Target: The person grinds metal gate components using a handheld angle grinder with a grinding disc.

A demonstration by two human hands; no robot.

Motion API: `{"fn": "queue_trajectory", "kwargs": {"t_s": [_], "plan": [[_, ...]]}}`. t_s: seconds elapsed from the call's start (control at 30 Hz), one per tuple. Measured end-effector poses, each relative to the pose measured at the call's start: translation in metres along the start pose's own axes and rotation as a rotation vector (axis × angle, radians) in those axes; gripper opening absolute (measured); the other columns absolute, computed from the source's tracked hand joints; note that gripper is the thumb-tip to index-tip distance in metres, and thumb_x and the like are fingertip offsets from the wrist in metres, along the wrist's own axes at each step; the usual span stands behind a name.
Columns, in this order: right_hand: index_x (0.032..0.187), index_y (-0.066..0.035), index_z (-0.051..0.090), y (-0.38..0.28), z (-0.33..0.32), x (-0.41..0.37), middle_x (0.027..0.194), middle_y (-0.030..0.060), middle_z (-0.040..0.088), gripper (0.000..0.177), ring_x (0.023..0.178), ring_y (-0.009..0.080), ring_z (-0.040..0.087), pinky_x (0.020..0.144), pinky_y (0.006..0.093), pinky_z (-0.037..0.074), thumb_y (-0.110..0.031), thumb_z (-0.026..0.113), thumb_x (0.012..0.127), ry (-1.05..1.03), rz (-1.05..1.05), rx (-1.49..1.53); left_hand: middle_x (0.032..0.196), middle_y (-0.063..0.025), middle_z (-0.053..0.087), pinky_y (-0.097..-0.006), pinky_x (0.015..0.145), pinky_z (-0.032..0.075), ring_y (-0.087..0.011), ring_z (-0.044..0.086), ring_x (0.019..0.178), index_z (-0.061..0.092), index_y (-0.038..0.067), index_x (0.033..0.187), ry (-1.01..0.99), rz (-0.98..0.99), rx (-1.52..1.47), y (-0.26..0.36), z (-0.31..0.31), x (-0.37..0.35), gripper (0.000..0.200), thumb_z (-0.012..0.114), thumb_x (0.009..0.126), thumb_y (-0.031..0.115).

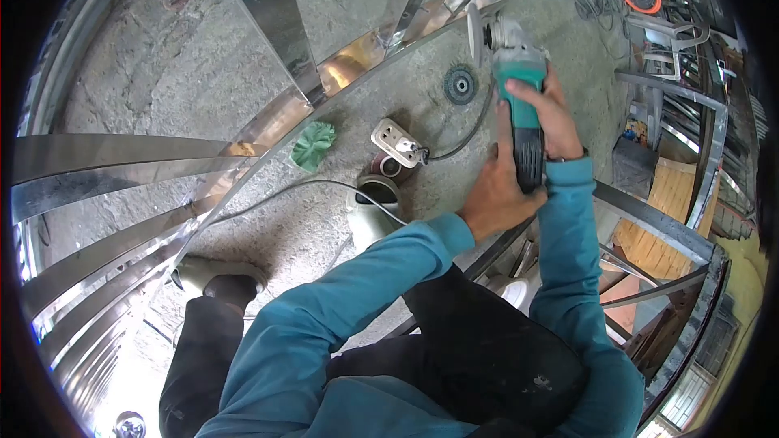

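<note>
Angle grinder [519,73], judged heavy and rigid, is clasped fully at the rear body by the left hand [497,195] and at the neck by the right hand [556,113].

Grinder handle [529,164] mostly covered
</note>
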State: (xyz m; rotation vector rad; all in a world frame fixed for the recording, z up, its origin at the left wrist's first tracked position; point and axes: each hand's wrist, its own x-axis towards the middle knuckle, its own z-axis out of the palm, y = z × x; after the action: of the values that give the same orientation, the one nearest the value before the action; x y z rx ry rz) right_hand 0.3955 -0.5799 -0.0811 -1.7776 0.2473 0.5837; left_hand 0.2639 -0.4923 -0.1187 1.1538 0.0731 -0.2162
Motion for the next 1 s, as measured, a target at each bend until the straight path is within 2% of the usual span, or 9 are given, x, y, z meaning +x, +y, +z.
{"fn": "queue_trajectory", "kwargs": {"t_s": [0.07, 0.1, 0.3, 0.37, 0.5, 0.63, 0.93, 0.97, 1.0], "plan": [[0.143, 0.001, 0.037, -0.006, 0.004, -0.007, 0.118, 0.0158, 0.062, 0.078, 0.103, 0.0246, 0.065, 0.087, 0.0347, 0.054, -0.015, 0.082, 0.081, 0.003, -0.24, -0.339, 0.146, -0.0372, 0.038, -0.0473, 0.11, 0.042, -0.0494, 0.049, 0.131, -0.024, 0.001, 0.153, -0.057, -0.042, -0.08, -0.006, 0.004, -0.001, 0.129, 0.078, 0.076, 0.016], [0.146, 0.001, 0.034, -0.01, 0.005, -0.007, 0.12, 0.0181, 0.062, 0.085, 0.11, 0.0278, 0.062, 0.094, 0.0365, 0.05, -0.022, 0.084, 0.081, -0.009, -0.286, -0.466, 0.146, -0.0361, 0.04, -0.0461, 0.11, 0.043, -0.0474, 0.05, 0.131, -0.031, 0.003, 0.15, -0.066, 0.018, -0.127, -0.007, 0.005, 0.0, 0.133, 0.079, 0.077, 0.018], [0.149, -0.005, 0.031, -0.042, 0.033, 0.017, 0.125, 0.0297, 0.062, 0.092, 0.116, 0.0429, 0.062, 0.098, 0.0441, 0.049, -0.031, 0.083, 0.076, -0.073, -0.457, -1.025, 0.154, -0.0286, 0.031, -0.0437, 0.111, 0.043, -0.0381, 0.049, 0.134, -0.051, 0.011, 0.138, -0.079, 0.056, -0.337, -0.003, 0.003, 0.023, 0.144, 0.081, 0.081, 0.014], [0.149, -0.005, 0.031, -0.048, 0.04, 0.033, 0.124, 0.0315, 0.062, 0.093, 0.115, 0.0456, 0.062, 0.098, 0.045, 0.049, -0.03, 0.082, 0.076, -0.068, -0.45, -1.069, 0.16, -0.0233, 0.018, -0.044, 0.112, 0.044, -0.0315, 0.043, 0.138, -0.056, 0.018, 0.132, -0.089, 0.044, -0.553, 0.0, -0.002, 0.033, 0.146, 0.08, 0.082, 0.005], [0.15, -0.005, 0.027, -0.06, 0.052, 0.035, 0.12, 0.0354, 0.063, 0.095, 0.112, 0.0497, 0.063, 0.097, 0.0466, 0.05, -0.03, 0.08, 0.076, -0.059, -0.406, -1.159, 0.159, -0.0235, 0.022, -0.0426, 0.109, 0.047, -0.0287, 0.044, 0.138, -0.056, 0.019, 0.133, -0.114, 0.108, -0.722, 0.005, -0.006, 0.044, 0.146, 0.08, 0.083, 0.007], [0.15, -0.003, 0.026, -0.055, 0.042, 0.032, 0.118, 0.0372, 0.062, 0.095, 0.111, 0.0501, 0.062, 0.096, 0.0484, 0.05, -0.031, 0.08, 0.076, -0.069, -0.39, -1.168, 0.157, -0.0235, 0.026, -0.0403, 0.108, 0.047, -0.0284, 0.045, 0.137, -0.056, 0.019, 0.133, -0.1, 0.033, -0.633, 0.005, -0.004, 0.035, 0.147, 0.081, 0.082, 0.007], [0.152, 0.0, 0.023, -0.015, -0.018, -0.013, 0.119, 0.0314, 0.064, 0.093, 0.113, 0.0458, 0.064, 0.097, 0.0443, 0.049, -0.025, 0.08, 0.082, 0.021, -0.312, -1.068, 0.155, -0.0317, 0.027, -0.0379, 0.117, 0.034, -0.037, 0.036, 0.143, -0.05, 0.007, 0.139, -0.287, -0.023, -0.395, -0.015, 0.025, 0.005, 0.148, 0.085, 0.079, 0.027], [0.152, -0.002, 0.026, -0.01, -0.02, -0.015, 0.119, 0.0308, 0.064, 0.092, 0.113, 0.0446, 0.064, 0.096, 0.0436, 0.049, -0.025, 0.081, 0.082, 0.014, -0.33, -1.047, 0.146, -0.0312, 0.042, -0.0376, 0.114, 0.038, -0.0405, 0.049, 0.134, -0.051, 0.007, 0.137, -0.216, 0.038, -0.311, -0.019, 0.03, 0.0, 0.146, 0.082, 0.078, 0.02], [0.152, -0.002, 0.026, -0.009, -0.017, -0.016, 0.119, 0.0308, 0.064, 0.092, 0.113, 0.0446, 0.064, 0.096, 0.0436, 0.049, -0.025, 0.081, 0.082, 0.015, -0.322, -1.042, 0.146, -0.0312, 0.042, -0.0376, 0.114, 0.038, -0.0405, 0.049, 0.134, -0.051, 0.007, 0.137, -0.219, 0.029, -0.31, -0.021, 0.03, -0.001, 0.146, 0.082, 0.078, 0.02]]}}
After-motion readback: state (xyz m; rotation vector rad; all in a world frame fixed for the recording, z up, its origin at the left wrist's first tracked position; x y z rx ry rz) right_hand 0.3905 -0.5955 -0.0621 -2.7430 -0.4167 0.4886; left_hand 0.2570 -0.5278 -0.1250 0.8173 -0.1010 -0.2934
